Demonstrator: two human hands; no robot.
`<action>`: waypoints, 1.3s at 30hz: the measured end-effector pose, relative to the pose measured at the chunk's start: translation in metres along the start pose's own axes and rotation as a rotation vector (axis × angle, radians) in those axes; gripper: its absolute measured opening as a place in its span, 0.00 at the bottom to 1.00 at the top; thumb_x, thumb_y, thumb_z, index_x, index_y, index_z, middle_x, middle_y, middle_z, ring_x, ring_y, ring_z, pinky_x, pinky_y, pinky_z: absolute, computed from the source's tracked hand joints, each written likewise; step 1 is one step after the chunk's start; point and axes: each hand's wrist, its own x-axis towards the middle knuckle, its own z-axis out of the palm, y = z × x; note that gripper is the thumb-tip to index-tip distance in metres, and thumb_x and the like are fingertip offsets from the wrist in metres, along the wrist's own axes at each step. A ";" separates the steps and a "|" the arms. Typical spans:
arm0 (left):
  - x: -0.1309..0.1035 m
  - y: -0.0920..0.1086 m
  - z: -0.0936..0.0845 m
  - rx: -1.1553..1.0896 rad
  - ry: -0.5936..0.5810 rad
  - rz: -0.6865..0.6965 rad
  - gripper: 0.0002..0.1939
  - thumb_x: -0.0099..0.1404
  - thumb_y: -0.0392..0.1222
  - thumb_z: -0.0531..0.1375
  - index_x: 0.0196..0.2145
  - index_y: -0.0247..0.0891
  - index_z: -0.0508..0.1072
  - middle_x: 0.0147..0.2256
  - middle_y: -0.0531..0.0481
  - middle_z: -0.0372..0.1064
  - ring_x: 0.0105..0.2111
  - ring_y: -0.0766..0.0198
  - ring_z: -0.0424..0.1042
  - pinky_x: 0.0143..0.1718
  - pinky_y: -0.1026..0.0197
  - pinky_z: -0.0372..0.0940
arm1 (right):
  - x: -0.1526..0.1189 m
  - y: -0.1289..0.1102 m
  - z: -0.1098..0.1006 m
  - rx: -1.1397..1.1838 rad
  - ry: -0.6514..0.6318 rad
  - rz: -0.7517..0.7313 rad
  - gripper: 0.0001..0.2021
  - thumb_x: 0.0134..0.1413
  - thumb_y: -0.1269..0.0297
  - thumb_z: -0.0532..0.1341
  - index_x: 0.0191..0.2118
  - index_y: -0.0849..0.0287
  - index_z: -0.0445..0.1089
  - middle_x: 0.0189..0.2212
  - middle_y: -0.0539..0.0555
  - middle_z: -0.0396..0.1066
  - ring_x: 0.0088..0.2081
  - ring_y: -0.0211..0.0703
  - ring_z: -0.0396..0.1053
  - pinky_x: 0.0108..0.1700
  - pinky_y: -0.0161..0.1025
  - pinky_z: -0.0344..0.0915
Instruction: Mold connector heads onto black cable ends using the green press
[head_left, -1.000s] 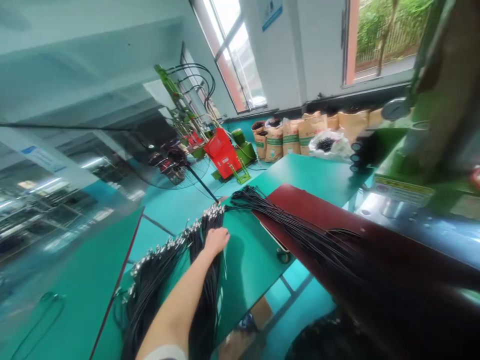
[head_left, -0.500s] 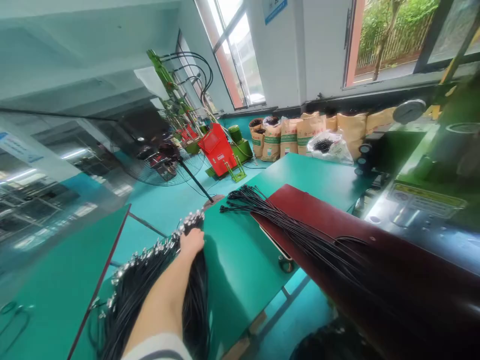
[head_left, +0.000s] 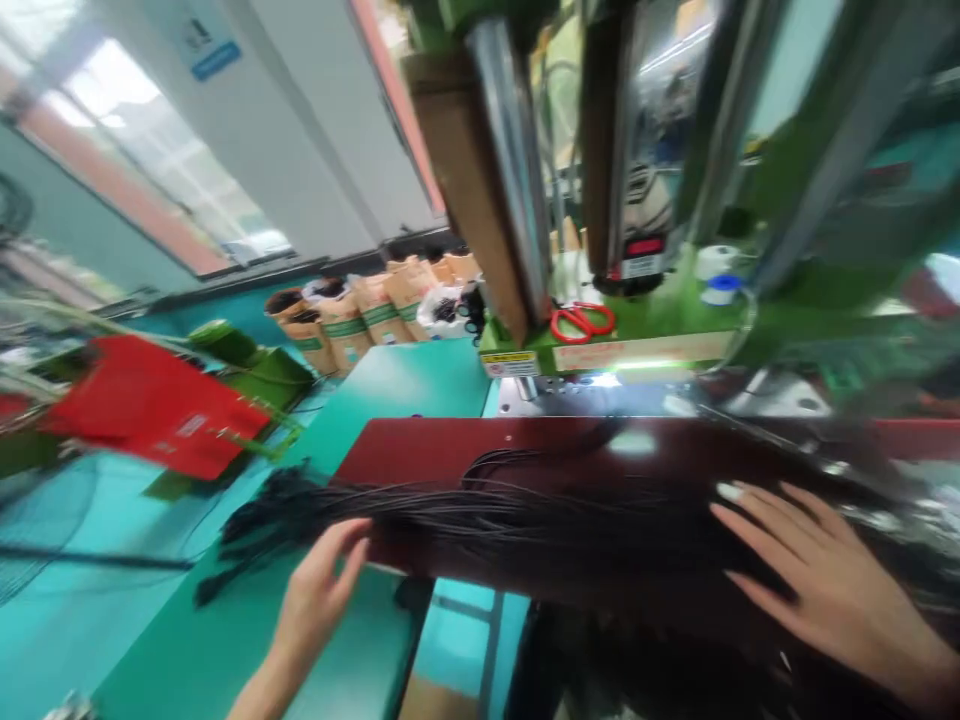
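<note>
A long bundle of black cables (head_left: 450,510) lies across the dark red board (head_left: 427,445), its left ends fanned over the green table (head_left: 187,640). My left hand (head_left: 322,585) is at the bundle's near edge, thumb and fingers apart, with nothing seen between them. On the right, my right hand (head_left: 817,570) is spread flat, palm down, over the dark right part of the board, at the cables there. Motion blur hides whether its fingertips touch them.
Behind the board stands a green machine (head_left: 810,240) with metal columns. Red scissors (head_left: 583,322) and a blue-and-white spool (head_left: 722,288) rest on its ledge. Paper sacks (head_left: 349,330) line the wall. A red machine part (head_left: 161,405) stands at the left.
The view has swung right, toward the green machine. My left hand has let go of the metal-ended cable bunch and come to the black cables. My right hand has come into view.
</note>
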 end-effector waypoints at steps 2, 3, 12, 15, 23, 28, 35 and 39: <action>0.029 0.100 0.015 -0.139 -0.075 0.319 0.13 0.60 0.41 0.51 0.42 0.41 0.67 0.42 0.47 0.68 0.43 0.62 0.67 0.46 0.59 0.62 | -0.007 0.001 -0.004 -0.070 -0.122 -0.045 0.23 0.50 0.60 0.59 0.53 0.58 0.61 0.49 0.61 0.64 0.51 0.55 0.59 0.55 0.57 0.47; 0.039 0.150 0.022 -0.185 -0.123 0.450 0.13 0.61 0.41 0.51 0.43 0.41 0.67 0.42 0.47 0.68 0.44 0.62 0.67 0.46 0.59 0.62 | -0.010 0.000 -0.007 -0.087 -0.152 -0.046 0.24 0.50 0.61 0.58 0.54 0.60 0.60 0.50 0.61 0.63 0.52 0.55 0.57 0.55 0.59 0.46; 0.049 0.358 0.112 0.071 -0.547 0.752 0.57 0.34 0.69 0.59 0.58 0.35 0.50 0.57 0.35 0.51 0.54 0.40 0.53 0.51 0.37 0.50 | 0.002 0.013 -0.036 0.028 -0.334 0.065 0.36 0.44 0.56 0.61 0.59 0.62 0.50 0.58 0.63 0.50 0.58 0.55 0.44 0.57 0.54 0.41; 0.040 0.345 0.115 0.167 -0.489 0.744 0.51 0.40 0.65 0.60 0.58 0.39 0.50 0.57 0.39 0.53 0.54 0.44 0.54 0.51 0.40 0.50 | 0.009 0.021 -0.037 0.049 -0.416 0.028 0.37 0.41 0.52 0.63 0.56 0.63 0.55 0.49 0.62 0.62 0.51 0.55 0.56 0.54 0.51 0.48; 0.039 0.287 0.120 0.278 -0.141 0.740 0.27 0.55 0.55 0.56 0.48 0.35 0.64 0.39 0.43 0.69 0.36 0.57 0.68 0.36 0.56 0.63 | -0.009 0.016 -0.040 -0.089 -0.446 0.030 0.23 0.47 0.53 0.60 0.45 0.66 0.64 0.33 0.59 0.66 0.33 0.50 0.62 0.34 0.45 0.61; 0.059 0.333 0.129 0.190 -0.319 0.791 0.20 0.55 0.57 0.55 0.36 0.39 0.68 0.38 0.45 0.67 0.37 0.57 0.66 0.36 0.56 0.63 | -0.023 0.046 -0.057 -0.073 -0.434 0.130 0.19 0.46 0.59 0.63 0.44 0.63 0.65 0.33 0.57 0.67 0.34 0.49 0.63 0.36 0.45 0.63; 0.064 0.374 0.126 0.103 -0.460 0.929 0.18 0.57 0.52 0.55 0.42 0.40 0.65 0.39 0.47 0.63 0.39 0.57 0.64 0.39 0.54 0.64 | -0.058 0.045 -0.087 -0.046 -0.197 0.217 0.20 0.51 0.63 0.59 0.51 0.63 0.62 0.48 0.62 0.62 0.50 0.55 0.57 0.50 0.53 0.59; 0.062 0.374 0.123 0.124 -0.369 1.057 0.13 0.61 0.45 0.52 0.42 0.38 0.65 0.37 0.46 0.65 0.37 0.58 0.65 0.37 0.55 0.64 | -0.078 0.015 -0.090 0.004 -0.106 0.315 0.17 0.53 0.69 0.56 0.50 0.62 0.63 0.49 0.62 0.60 0.53 0.53 0.54 0.51 0.50 0.60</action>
